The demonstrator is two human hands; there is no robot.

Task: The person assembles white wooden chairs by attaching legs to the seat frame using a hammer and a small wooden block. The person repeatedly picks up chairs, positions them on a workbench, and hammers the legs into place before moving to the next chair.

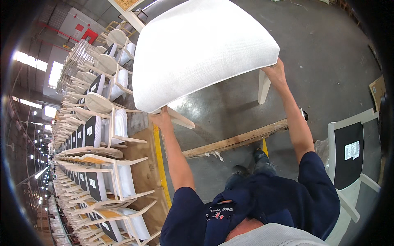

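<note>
A furniture factory or warehouse, shown by long rows of stacked chairs.

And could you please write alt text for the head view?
Seen from above, a left hand and a right hand grip a white padded chair by its seat's near corners. Rows of pale chairs crowd the left; another chair, with a black panel, is at right.

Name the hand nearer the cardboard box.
Right: the right hand, gripping the white upholstered seat, is left of the cardboard box; the left hand, also gripping it, lies farther left.
</note>
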